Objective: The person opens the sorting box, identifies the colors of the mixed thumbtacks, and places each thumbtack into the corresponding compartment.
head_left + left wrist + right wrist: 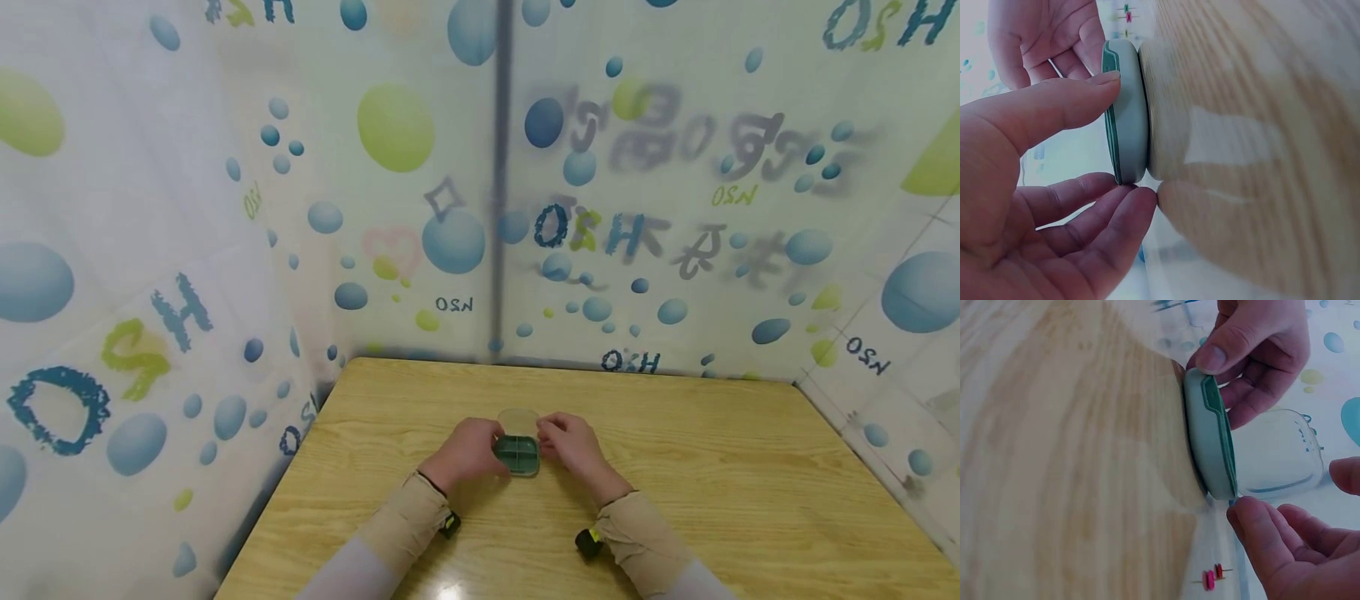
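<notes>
Left hand (468,452) grips box (516,457) from nine o'clock; right hand (576,447), loose-fingered at two, could knock raised twelve-o'clock lid (519,420) down

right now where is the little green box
In the head view, the green box sits on the wooden table, slightly right of and below the picture's centre, between the left hand and right hand, its clear lid open.

Green box (527,464): one
Clear lid (518,420): one
Left hand (471,450): one
Right hand (576,448): one
Beige cuffs (408,515): two
Black wrist devices (588,544): two
Wooden desk (712,467): one
</notes>
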